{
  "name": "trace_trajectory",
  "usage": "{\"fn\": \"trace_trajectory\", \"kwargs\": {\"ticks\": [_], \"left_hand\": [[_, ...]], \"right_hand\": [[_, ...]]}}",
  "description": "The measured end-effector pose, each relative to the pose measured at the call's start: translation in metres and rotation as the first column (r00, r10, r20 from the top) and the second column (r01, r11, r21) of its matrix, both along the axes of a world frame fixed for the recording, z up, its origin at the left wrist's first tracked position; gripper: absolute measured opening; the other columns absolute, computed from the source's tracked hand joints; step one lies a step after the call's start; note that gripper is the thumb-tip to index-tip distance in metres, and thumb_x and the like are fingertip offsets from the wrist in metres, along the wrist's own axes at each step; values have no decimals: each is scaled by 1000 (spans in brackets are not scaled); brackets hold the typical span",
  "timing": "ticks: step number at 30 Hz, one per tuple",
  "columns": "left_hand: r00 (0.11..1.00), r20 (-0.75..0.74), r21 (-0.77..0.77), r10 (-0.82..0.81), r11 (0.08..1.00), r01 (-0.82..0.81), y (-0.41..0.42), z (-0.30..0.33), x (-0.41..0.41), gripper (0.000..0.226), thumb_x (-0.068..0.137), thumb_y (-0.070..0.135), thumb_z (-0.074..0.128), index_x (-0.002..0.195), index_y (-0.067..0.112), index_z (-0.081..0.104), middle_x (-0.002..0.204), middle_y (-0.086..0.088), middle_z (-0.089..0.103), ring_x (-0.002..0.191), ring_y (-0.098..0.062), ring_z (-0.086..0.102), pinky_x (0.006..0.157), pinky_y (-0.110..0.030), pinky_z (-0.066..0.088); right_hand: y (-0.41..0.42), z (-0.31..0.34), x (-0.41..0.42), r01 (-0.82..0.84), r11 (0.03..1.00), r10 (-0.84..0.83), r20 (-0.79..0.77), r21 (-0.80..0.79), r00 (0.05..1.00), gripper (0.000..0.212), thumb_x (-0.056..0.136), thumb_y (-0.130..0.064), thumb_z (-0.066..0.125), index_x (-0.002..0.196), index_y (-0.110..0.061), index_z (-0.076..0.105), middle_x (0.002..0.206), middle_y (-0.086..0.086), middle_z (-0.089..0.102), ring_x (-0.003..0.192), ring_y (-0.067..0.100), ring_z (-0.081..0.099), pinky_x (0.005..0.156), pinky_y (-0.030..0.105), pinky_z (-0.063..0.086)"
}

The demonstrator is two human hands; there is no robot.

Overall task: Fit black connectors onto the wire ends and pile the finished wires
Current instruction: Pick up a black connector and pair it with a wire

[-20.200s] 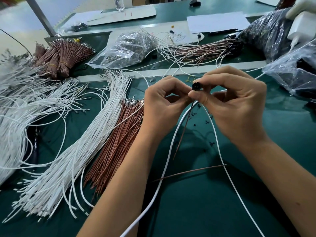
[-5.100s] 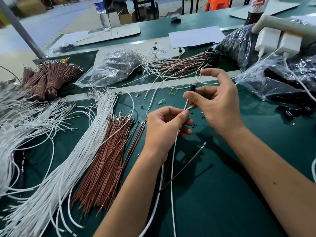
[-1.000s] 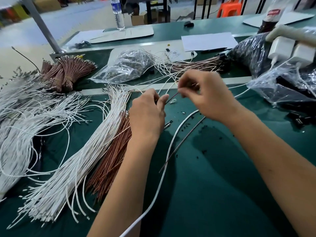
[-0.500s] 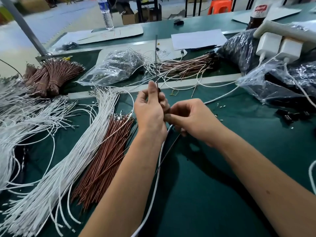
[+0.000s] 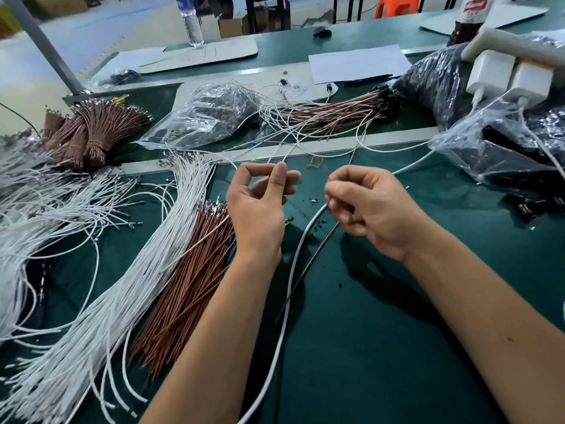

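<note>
My right hand (image 5: 371, 209) curls around a brown wire (image 5: 308, 264) and a white wire (image 5: 293, 258), both trailing from under my fingers down across the green worktop (image 5: 382, 347). My left hand (image 5: 260, 203) hovers just beside it, thumb and forefinger pressed tip to tip in a ring; whether they pinch a thin wire end I cannot tell. No black connector shows in either hand. Loose black connectors (image 5: 532, 206) lie well apart at the right edge, near the clear bags of black parts (image 5: 504, 148). The step in hand looks like readying wire ends for a connector: I would keep the metal tips level and the grip close to them, so each pushes in straight without buckling. To my left lie the loose white wires (image 5: 128, 270) and the brown wires (image 5: 189, 283) side by side. The pile of finished wires (image 5: 330, 113) sits across the pale rail (image 5: 275, 151), black ends pointing right.
</note>
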State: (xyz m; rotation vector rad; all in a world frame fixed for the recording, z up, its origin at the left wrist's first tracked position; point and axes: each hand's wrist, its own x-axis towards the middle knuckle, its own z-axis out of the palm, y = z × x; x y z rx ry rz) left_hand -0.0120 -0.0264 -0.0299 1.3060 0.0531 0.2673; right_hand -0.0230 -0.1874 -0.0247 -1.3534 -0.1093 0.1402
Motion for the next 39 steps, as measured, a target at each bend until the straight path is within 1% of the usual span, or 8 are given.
{"fn": "trace_trajectory", "kwargs": {"ticks": [2,4,12,15,19,26,33,39], "left_hand": [[999,16,35,-52,998,52,5,-2,-4,11,92,13,73,94,10,63,90,-14,78,73,-16,67,74,-28,53],[993,-5,39,-117,992,117,9,-4,-6,14,87,5,76,96,8,65,95,-19,77,74,-16,67,73,-25,52],[950,-98,-37,-297,955,295,10,-10,-4,18,91,-9,64,102,3,70,102,-13,77,82,-15,71,77,-23,55],[946,-116,-48,-304,953,300,6,-11,-5,16,91,-8,65,101,3,73,95,-11,75,83,-15,72,75,-24,56],[924,-173,-214,-342,928,304,0,-9,-6,20,93,-13,57,103,-3,71,87,-11,74,80,-16,74,66,-20,56],[919,-151,-342,-365,891,298,-1,-7,-5,22,94,-11,56,109,-2,70,91,-17,74,84,-20,75,74,-19,58],[933,-140,-281,-331,917,283,-3,-8,-8,11,92,-3,65,102,-2,70,86,-15,75,77,-18,75,66,-19,57],[937,-134,-228,-322,930,287,-5,-10,-9,11,94,1,65,102,-1,73,86,-13,75,73,-15,72,67,-19,56]], "right_hand": [[-6,3,2,11,992,-8,-28,123,1000,18,99,2,55,84,-8,58,66,6,62,46,9,47,34,16,32],[-8,1,3,48,987,-41,-48,153,998,19,99,2,55,85,-10,58,70,7,67,49,10,52,37,15,35],[-4,-5,6,224,971,-225,-4,79,974,8,86,-7,77,82,-13,72,73,6,67,58,14,57,43,21,39],[-2,-5,7,265,962,-266,17,63,964,11,87,-4,76,81,-11,72,70,4,65,57,13,54,42,21,39],[0,-6,7,265,963,-267,39,56,963,16,87,-2,76,77,-14,74,68,5,65,55,13,54,42,22,38],[-1,-9,8,278,961,-278,51,20,959,16,88,-2,76,77,-14,73,69,6,64,53,12,52,40,21,35],[0,-10,7,254,967,-253,77,-12,964,13,87,0,76,80,-11,73,67,8,62,53,12,52,40,21,35],[2,-12,6,236,970,-241,84,62,967,15,86,-1,77,79,-13,76,68,6,64,54,12,52,40,20,36]]}}
